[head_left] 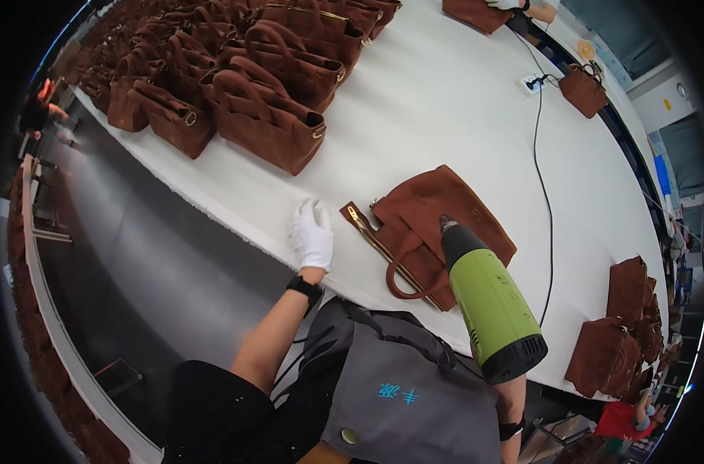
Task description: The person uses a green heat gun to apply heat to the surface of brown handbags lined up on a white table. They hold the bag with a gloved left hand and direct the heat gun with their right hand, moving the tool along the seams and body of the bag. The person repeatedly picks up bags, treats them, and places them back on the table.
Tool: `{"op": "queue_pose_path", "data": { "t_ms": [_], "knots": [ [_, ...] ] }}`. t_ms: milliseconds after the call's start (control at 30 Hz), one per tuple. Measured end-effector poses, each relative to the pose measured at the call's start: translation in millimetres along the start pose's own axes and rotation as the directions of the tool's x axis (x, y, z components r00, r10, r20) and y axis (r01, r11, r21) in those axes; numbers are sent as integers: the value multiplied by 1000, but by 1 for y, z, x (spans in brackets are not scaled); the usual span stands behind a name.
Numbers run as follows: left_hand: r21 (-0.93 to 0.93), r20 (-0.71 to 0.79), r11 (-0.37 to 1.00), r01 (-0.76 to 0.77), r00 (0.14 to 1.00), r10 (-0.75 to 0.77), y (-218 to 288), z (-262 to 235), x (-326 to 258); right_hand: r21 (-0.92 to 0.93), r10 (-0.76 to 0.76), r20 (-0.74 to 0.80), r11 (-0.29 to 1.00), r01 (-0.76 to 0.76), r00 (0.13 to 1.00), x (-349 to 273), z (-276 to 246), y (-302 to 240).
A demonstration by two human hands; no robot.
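Note:
A brown suede-like handbag (441, 224) lies flat on the white table, its handle and gold zipper toward me. Over it, a green and black heat gun (495, 309) points its nozzle down at the bag's surface. My right forearm (511, 400) leads up behind the heat gun; the gun's body hides my right hand, which holds it up. My left hand (313, 236), in a white glove, rests on the table near its edge, left of the bag and apart from it. Its fingers are extended and slightly bent, with nothing in them.
Rows of brown handbags (267, 124) stand at the far left, more (607, 356) at the right. A black cable (549, 209) runs across the table to a power socket (532, 84). Another person's gloved hand (506, 4) touches a bag at the far side.

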State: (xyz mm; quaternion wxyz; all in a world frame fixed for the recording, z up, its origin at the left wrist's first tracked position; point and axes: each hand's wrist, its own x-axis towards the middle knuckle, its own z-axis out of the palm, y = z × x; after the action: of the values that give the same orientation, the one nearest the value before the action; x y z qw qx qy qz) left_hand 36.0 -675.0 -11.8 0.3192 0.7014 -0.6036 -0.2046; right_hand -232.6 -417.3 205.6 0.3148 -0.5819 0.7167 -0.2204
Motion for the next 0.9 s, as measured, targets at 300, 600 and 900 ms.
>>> {"op": "queue_pose_path", "data": {
  "t_ms": [300, 600, 900],
  "knots": [
    [319, -243, 946, 61, 970, 19, -53, -2, -16, -201, -59, 160, 975, 91, 985, 26, 24, -8],
    [402, -253, 909, 111, 967, -6, -40, -3, -9, -221, 5, 250, 974, 52, 968, 40, 22, -25],
    [407, -242, 906, 116, 970, -16, -34, -11, -10, -131, 64, 162, 990, -43, 985, 40, 31, -25]
  ]
}}
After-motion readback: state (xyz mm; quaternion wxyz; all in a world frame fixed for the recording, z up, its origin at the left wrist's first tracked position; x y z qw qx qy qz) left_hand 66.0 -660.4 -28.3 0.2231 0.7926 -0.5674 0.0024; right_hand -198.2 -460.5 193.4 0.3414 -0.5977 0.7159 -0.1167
